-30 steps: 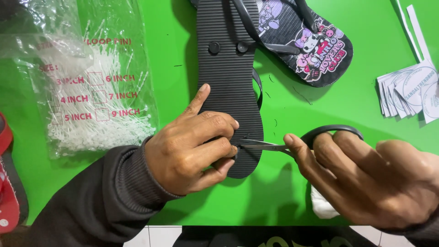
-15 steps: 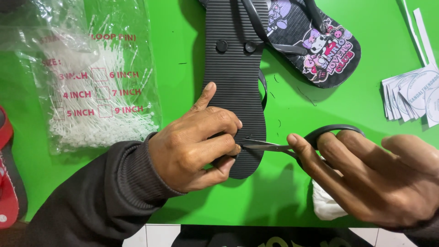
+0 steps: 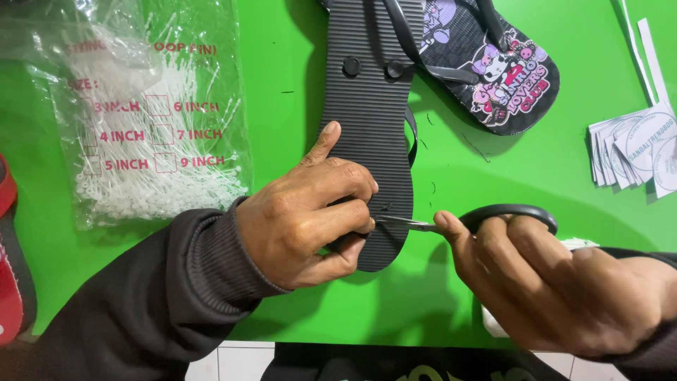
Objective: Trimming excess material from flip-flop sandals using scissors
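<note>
A black flip-flop [image 3: 370, 106] lies sole-up on the green table [image 3: 282, 56]. My left hand [image 3: 307, 212] grips its heel end, thumb stretched up along the sole's left edge. My right hand [image 3: 557, 289] holds black-handled scissors [image 3: 458, 222], fingers through the loop. The blade tips touch the sole's heel right beside my left fingers. Whatever sits under those fingers is hidden. A second flip-flop [image 3: 493, 63] lies face-up behind, with a cartoon print on its footbed.
A clear plastic bag of white loop pins [image 3: 151, 141] lies at the left. A red sandal [image 3: 14, 268] sits at the left edge. A stack of round paper labels [image 3: 635, 148] is at the right. A white object [image 3: 493, 324] is partly hidden under my right hand.
The view has shifted slightly, so everything sits a little lower in frame. Both hands and the scissors keep the same hold at the heel of the sole.
</note>
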